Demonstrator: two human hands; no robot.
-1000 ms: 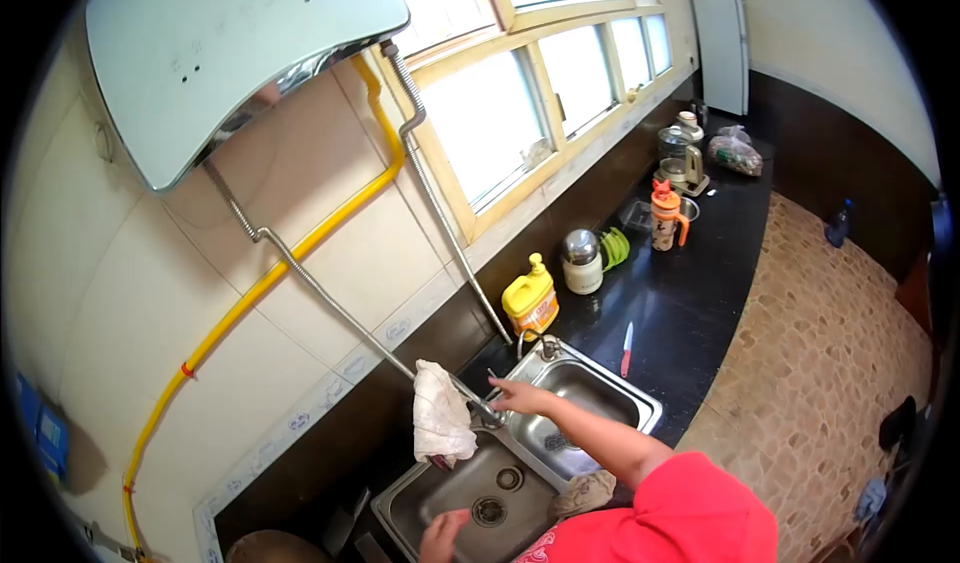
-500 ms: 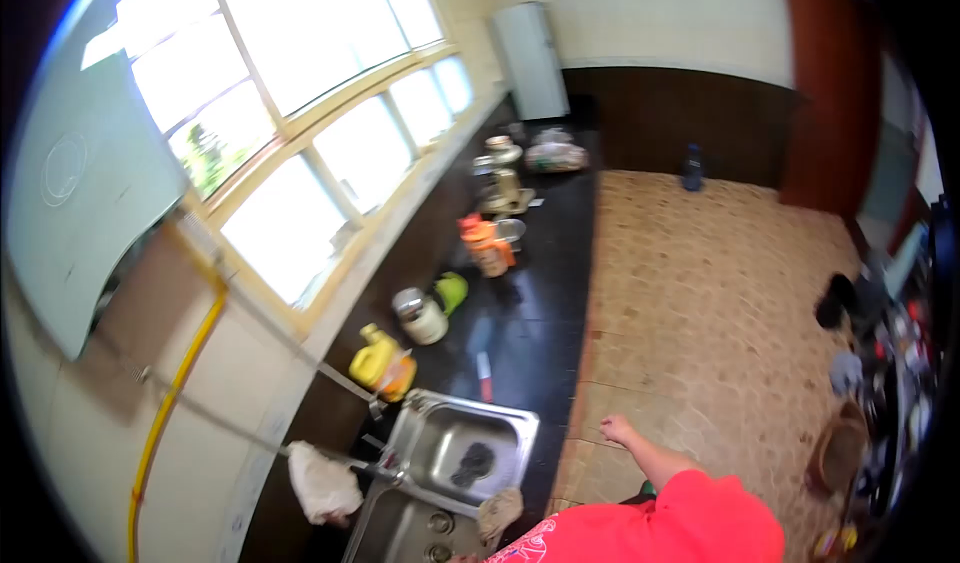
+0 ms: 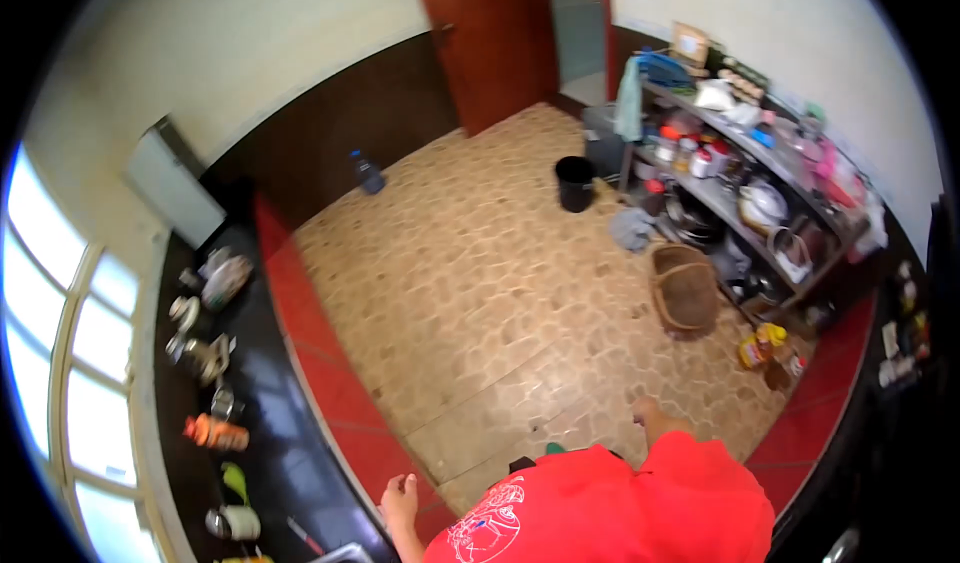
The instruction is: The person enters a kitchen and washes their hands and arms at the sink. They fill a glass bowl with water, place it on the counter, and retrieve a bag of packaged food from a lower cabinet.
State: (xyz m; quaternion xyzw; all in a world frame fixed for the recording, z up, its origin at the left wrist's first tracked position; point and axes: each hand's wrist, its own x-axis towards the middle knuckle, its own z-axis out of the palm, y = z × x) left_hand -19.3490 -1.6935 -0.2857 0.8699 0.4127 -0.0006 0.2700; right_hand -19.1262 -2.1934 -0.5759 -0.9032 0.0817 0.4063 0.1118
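My left hand (image 3: 400,500) is at the edge of the black counter (image 3: 290,393), its fingers loosely bent and apart, with nothing in it. My right hand (image 3: 646,413) is out in front of my red shirt, above the tiled floor. Its fingers look curled in, and I see nothing in them. Nearest the left hand on the counter are a red-and-white stick-like thing (image 3: 305,535) and a corner of the metal sink (image 3: 345,554). A white jar with a silver lid (image 3: 234,523), a green item (image 3: 234,483) and an orange bottle (image 3: 216,433) are farther along.
Across the floor (image 3: 480,263), a metal shelf rack (image 3: 715,198) holds pots and jars. Before it are a wicker basket (image 3: 685,288), a grey cloth (image 3: 632,229) and a yellow bottle (image 3: 762,346). A black bucket (image 3: 574,184) and blue bottle (image 3: 367,172) stand farther back, near a brown door (image 3: 490,43).
My view has swung right, away from the sink and window, towards the door and shelf rack. My left hand, low by the sink before, now shows at the counter's edge.
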